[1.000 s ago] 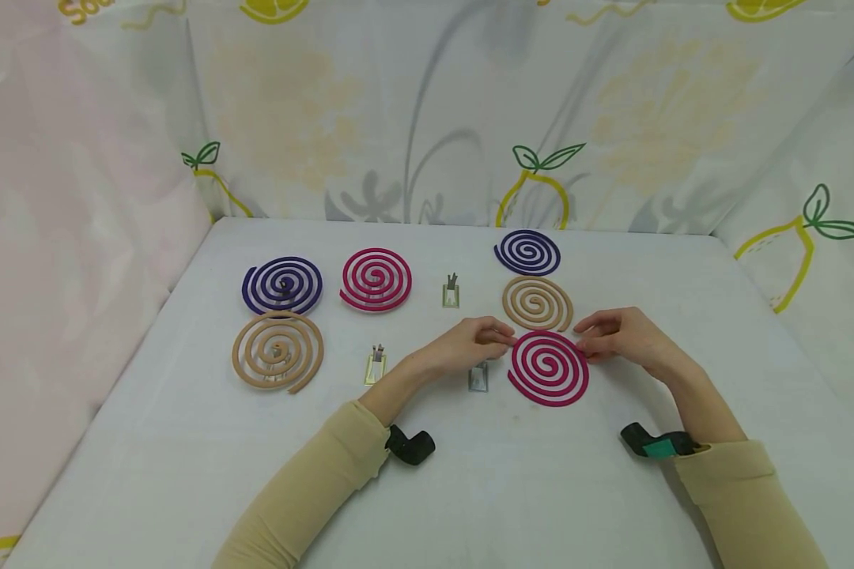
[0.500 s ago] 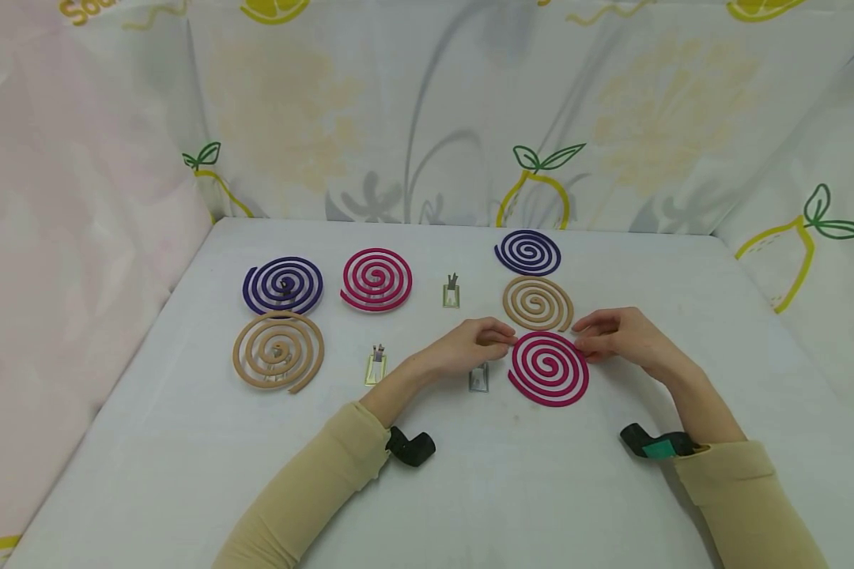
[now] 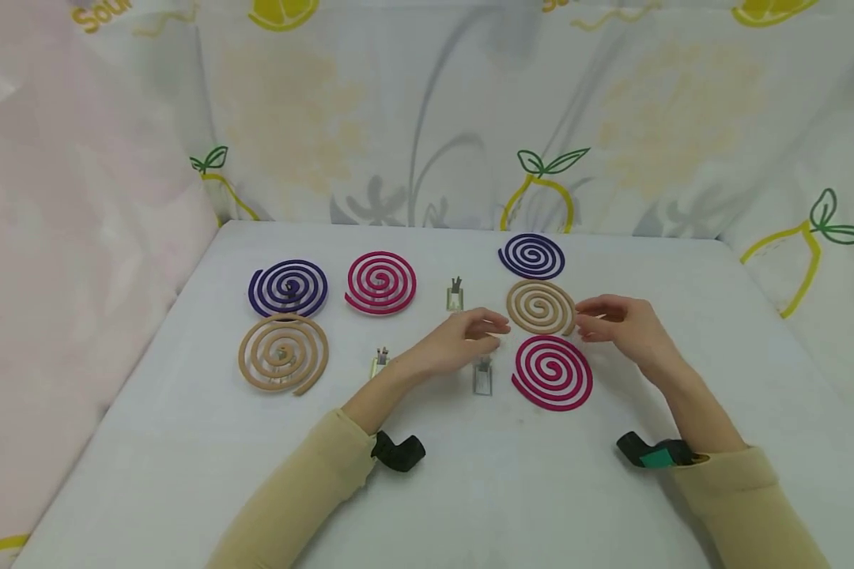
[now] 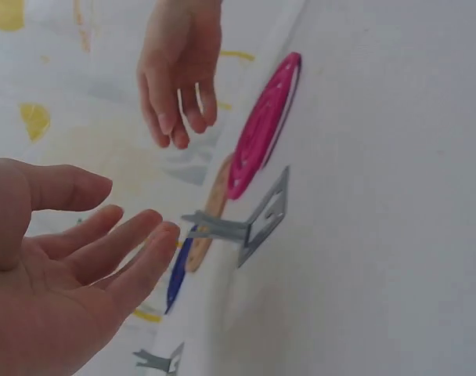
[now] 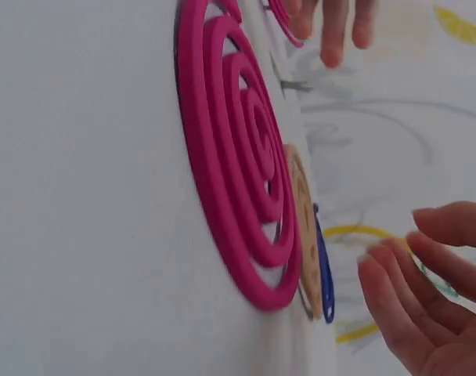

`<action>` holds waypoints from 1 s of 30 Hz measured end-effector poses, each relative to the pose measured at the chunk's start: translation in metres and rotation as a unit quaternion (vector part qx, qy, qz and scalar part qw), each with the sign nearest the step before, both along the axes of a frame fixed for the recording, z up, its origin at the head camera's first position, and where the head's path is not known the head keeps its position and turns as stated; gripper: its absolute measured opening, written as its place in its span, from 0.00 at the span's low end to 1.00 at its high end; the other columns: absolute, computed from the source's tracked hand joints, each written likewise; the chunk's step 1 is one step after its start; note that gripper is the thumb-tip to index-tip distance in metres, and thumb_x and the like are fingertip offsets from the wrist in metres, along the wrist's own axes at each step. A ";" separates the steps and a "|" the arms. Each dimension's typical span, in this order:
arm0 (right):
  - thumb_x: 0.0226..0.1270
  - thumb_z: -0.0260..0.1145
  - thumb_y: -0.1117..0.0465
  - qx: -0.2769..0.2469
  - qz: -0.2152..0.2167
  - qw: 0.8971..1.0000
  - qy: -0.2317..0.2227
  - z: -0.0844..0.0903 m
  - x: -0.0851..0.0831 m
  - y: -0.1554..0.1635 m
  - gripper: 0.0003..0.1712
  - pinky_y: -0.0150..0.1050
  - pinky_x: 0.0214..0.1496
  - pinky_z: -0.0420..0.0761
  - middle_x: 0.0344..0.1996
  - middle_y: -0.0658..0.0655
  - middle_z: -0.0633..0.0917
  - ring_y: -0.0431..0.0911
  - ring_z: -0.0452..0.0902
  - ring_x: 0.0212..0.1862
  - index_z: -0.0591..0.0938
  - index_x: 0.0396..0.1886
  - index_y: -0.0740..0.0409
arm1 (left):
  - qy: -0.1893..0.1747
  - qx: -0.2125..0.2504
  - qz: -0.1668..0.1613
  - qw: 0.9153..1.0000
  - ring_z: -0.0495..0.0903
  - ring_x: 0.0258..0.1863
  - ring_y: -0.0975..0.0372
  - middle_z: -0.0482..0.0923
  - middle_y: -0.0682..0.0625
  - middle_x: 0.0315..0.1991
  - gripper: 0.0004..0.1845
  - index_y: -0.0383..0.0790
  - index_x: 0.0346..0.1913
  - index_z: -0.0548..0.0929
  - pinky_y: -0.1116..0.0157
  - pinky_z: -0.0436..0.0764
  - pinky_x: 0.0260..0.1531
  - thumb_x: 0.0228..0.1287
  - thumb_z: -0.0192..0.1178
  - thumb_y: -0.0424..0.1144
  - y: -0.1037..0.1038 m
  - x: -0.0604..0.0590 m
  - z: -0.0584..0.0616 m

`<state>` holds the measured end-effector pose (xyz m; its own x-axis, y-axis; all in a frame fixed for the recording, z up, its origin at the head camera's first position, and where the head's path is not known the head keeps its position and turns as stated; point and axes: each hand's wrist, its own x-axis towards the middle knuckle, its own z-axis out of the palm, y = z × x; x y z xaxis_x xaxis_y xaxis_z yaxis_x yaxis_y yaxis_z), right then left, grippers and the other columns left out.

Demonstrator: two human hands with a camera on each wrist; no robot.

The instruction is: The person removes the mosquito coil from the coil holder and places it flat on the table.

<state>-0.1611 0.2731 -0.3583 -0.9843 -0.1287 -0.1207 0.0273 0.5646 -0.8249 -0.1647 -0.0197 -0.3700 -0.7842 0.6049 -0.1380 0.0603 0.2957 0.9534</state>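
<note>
On the far left of the desk [image 3: 185,442] lie a purple coil [image 3: 288,288], a tan coil [image 3: 283,353] and a pink coil [image 3: 380,282], each seated on a small stand, well apart from either hand. Two bare metal stands sit nearer: one [image 3: 379,360] just left of the left wrist, another [image 3: 455,294] beyond the left fingertips.

The left hand [image 3: 459,341] has let go. Half a second ago its fingers pinched the left rim of the pink spiral [image 3: 551,372]; now they are released, loosely spread, holding nothing, and lifted up and away toward the tan spiral [image 3: 540,307]. A third stand [image 3: 481,377] lies flat just below these fingers, between them and the pink spiral; the left wrist view shows it [image 4: 250,227] with its prong raised.

The pink spiral rests flat on the desk, below and between both sets of fingers, touched by neither.

The right hand [image 3: 622,325] has likewise left the pink rim. Its fingers are relaxed and empty, hovering at the right edge of the tan spiral, with a purple spiral [image 3: 531,255] beyond. Judging by this, the pink spiral has been dropped in favour of the tan one.
</note>
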 end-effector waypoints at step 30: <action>0.69 0.64 0.67 -0.274 -0.037 0.958 0.079 0.044 -0.044 -0.183 0.21 0.40 0.65 0.77 0.56 0.63 0.83 0.48 0.81 0.55 0.78 0.61 0.64 | 0.031 0.035 0.209 0.977 0.67 0.72 0.51 0.67 0.39 0.72 0.26 0.37 0.73 0.65 0.55 0.65 0.74 0.77 0.52 0.38 -0.153 -0.030 0.046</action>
